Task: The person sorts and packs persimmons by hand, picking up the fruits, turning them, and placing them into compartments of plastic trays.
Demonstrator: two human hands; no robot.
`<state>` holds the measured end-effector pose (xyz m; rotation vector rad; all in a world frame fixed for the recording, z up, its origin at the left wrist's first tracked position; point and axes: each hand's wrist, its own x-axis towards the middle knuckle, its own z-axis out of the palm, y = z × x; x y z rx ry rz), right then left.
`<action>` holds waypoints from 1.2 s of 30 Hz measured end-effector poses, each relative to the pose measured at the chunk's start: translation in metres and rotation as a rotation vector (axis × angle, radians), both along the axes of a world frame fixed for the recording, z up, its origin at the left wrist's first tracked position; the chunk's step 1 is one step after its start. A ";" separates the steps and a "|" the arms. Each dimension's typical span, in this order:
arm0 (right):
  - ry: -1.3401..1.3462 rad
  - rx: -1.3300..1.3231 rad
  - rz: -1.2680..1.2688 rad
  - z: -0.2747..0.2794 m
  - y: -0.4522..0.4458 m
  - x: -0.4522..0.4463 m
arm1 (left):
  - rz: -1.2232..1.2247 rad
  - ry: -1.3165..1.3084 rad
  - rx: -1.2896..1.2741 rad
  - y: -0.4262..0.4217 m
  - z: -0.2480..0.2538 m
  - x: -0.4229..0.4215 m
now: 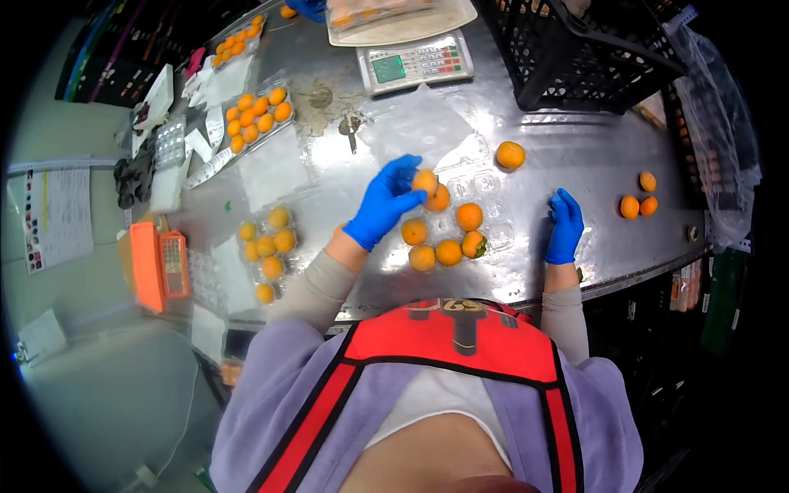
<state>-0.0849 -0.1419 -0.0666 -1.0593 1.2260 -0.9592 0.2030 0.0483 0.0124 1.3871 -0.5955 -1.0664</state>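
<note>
One orange fruit (pixel 424 181): I pinch it in my left hand (pixel 386 201) over the clear tray (pixel 500 235) near the desk (pixel 604 148) front edge, best lightly, against bruising; right hand (pixel 565 230) empty, loosely uncurled, beside the tray.

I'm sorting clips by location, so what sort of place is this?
Probably a fruit-packing station: orange fruits sit in a clear plastic tray, and a digital scale stands on the metal table with a black plastic crate nearby.
</note>
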 end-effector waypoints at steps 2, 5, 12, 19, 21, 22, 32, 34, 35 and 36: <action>0.009 -0.048 0.085 0.001 0.006 0.002 | -0.083 -0.434 -0.069 -0.001 -0.012 -0.012; 0.069 -0.163 0.146 0.017 0.024 0.013 | -0.170 -0.996 -0.046 -0.016 0.000 -0.022; 0.095 -0.200 0.275 0.021 0.042 0.019 | -0.309 -1.165 -0.005 -0.058 -0.011 -0.033; 0.067 -0.149 0.272 0.024 0.041 0.022 | -0.381 -1.232 0.024 -0.067 -0.021 -0.032; 0.042 -0.162 0.297 0.022 0.042 0.024 | -0.441 -1.204 0.057 -0.067 -0.027 -0.030; 0.019 -0.176 0.316 0.021 0.043 0.025 | -0.439 -1.203 0.059 -0.067 -0.028 -0.029; 0.175 -0.345 0.303 0.035 0.015 0.055 | -0.367 -1.036 0.002 -0.049 -0.015 -0.025; 0.188 -0.403 0.315 0.032 0.002 0.065 | -0.336 -1.024 0.024 -0.041 -0.015 -0.023; 0.199 -0.460 0.330 0.031 -0.003 0.069 | -0.321 -1.039 0.035 -0.036 -0.016 -0.023; 0.223 -0.444 0.331 0.034 -0.005 0.073 | -0.303 -1.055 0.048 -0.032 -0.016 -0.022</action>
